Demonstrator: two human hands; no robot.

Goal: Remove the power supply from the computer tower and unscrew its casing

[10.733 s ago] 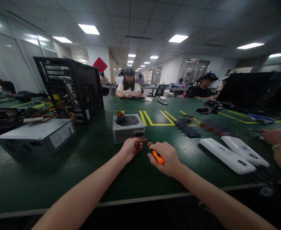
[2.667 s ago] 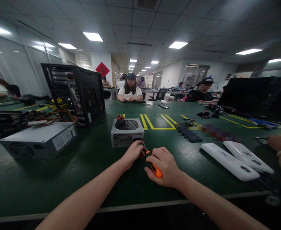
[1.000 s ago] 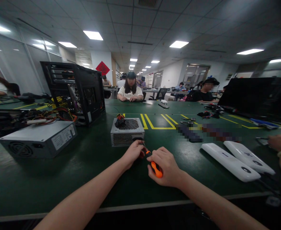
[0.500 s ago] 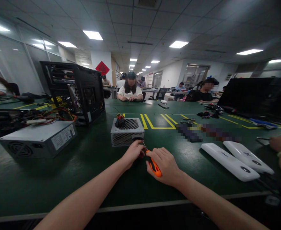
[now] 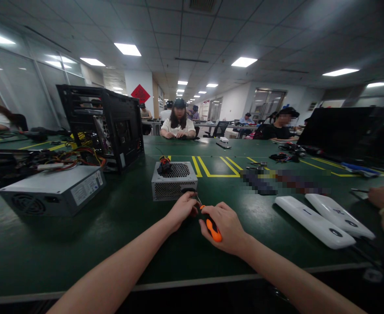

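Observation:
A grey perforated power supply (image 5: 168,192) stands in front of me with a bundle of dark wires (image 5: 164,165) on top. My right hand (image 5: 226,229) grips an orange and black screwdriver (image 5: 215,233), fingers wrapped round the handle. Its thin shaft slants up and left toward the black part (image 5: 188,190) at the power supply's near right corner. My left hand (image 5: 182,210) is at that corner, fingers curled and closed beside the shaft's tip. What lies between those fingertips is hidden.
Left stand another power supply (image 5: 56,185) with loose cables and an open black computer case (image 5: 113,126). To the right lie two white devices (image 5: 312,220), tools (image 5: 257,165) and a co-worker's hand (image 5: 383,198). Another person (image 5: 178,124) sits across the green table (image 5: 113,244).
My right fingers have shifted round the screwdriver handle, and the handle looks turned. My left hand and the power supply stay almost where they were.

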